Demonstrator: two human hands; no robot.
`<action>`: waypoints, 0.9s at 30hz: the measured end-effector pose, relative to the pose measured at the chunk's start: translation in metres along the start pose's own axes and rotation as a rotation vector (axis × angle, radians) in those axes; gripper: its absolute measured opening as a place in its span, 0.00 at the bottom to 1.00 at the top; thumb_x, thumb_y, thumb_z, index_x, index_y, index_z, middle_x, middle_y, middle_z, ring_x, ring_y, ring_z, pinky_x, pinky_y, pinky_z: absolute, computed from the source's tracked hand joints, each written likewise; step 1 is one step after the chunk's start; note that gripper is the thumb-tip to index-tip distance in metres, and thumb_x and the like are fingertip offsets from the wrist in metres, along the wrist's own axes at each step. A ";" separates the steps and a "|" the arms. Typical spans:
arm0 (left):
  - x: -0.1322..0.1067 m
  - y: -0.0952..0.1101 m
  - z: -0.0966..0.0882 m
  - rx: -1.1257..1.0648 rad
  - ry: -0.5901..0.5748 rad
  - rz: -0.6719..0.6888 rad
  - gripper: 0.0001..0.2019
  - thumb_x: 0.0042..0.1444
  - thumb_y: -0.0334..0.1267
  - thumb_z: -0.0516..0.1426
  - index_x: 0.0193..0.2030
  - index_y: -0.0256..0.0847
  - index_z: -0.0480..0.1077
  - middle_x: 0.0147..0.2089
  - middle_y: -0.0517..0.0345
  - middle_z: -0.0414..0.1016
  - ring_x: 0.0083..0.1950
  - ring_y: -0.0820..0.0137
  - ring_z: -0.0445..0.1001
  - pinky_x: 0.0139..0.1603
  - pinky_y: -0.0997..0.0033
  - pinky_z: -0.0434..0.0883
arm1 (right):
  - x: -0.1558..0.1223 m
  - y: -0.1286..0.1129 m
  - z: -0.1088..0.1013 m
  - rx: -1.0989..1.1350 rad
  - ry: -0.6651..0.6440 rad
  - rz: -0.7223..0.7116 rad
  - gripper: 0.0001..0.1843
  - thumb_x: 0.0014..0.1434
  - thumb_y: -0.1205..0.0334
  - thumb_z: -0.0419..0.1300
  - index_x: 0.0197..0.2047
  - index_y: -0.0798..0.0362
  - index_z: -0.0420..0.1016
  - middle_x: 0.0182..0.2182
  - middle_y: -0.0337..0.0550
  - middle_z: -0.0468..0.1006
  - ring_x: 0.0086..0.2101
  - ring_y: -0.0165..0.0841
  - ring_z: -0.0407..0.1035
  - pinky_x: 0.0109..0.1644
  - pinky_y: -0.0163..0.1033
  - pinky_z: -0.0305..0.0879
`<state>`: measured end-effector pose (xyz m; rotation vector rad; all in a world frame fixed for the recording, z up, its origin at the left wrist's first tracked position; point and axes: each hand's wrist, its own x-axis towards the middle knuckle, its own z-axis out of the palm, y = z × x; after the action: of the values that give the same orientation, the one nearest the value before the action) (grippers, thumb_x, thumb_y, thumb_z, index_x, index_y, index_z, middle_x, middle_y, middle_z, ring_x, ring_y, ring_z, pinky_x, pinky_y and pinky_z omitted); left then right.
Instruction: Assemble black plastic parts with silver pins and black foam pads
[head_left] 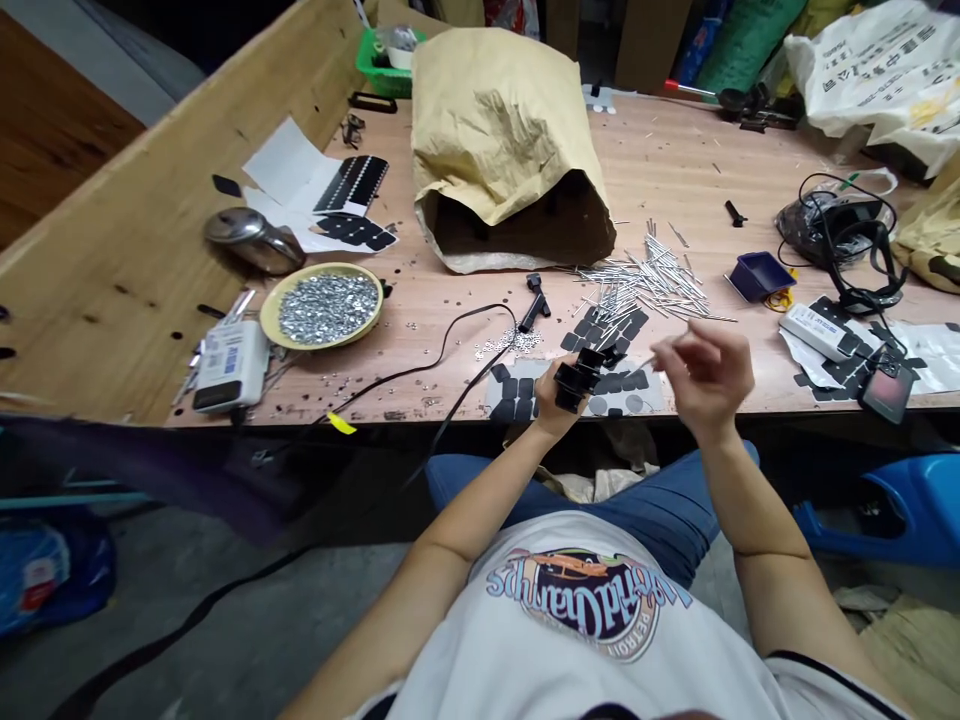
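My left hand [553, 400] is closed around a small black plastic part [581, 375], held up near the front edge of the wooden table [465, 270]. My right hand [709, 372] is just to its right, fingers pinched on a thin metal pin [651, 362] that points toward the black part. A pile of loose metal pins [641, 280] lies on the table just behind my hands. Black flat pads on a sheet [517, 392] lie under my left hand.
A yellow dish of small silver pieces [324, 305] stands at the left, beside a white box [229, 365] and a metal ladle [251, 240]. A brown paper sack [506, 150] lies open at the back. A black cable [442, 365], blue tray [761, 275] and headset [840, 235] sit around.
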<state>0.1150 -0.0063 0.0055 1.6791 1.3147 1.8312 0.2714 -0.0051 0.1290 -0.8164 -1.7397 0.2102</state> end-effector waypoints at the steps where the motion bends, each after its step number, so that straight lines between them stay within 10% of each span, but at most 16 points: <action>1: 0.000 0.003 0.001 0.010 0.037 0.026 0.10 0.50 0.38 0.60 0.41 0.43 0.69 0.36 0.55 0.78 0.36 0.66 0.78 0.37 0.66 0.75 | -0.006 -0.019 0.002 0.054 0.039 -0.095 0.22 0.57 0.69 0.59 0.53 0.46 0.66 0.31 0.36 0.78 0.28 0.28 0.74 0.29 0.34 0.72; 8: 0.005 0.020 -0.002 -0.012 0.041 0.050 0.09 0.52 0.34 0.59 0.41 0.44 0.69 0.35 0.57 0.78 0.35 0.67 0.78 0.37 0.68 0.74 | -0.028 -0.051 0.018 -0.027 -0.075 -0.416 0.16 0.56 0.75 0.58 0.48 0.52 0.70 0.33 0.46 0.82 0.31 0.31 0.76 0.29 0.35 0.72; 27: 0.004 0.025 -0.005 -0.054 -0.003 -0.014 0.09 0.49 0.35 0.58 0.39 0.44 0.69 0.32 0.58 0.76 0.32 0.69 0.75 0.36 0.69 0.73 | -0.037 -0.037 0.030 -0.198 -0.154 -0.456 0.12 0.60 0.73 0.55 0.44 0.53 0.74 0.35 0.46 0.82 0.31 0.30 0.72 0.30 0.36 0.64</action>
<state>0.1180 -0.0182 0.0281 1.6402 1.2618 1.8386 0.2331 -0.0476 0.1100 -0.5314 -2.0647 -0.2140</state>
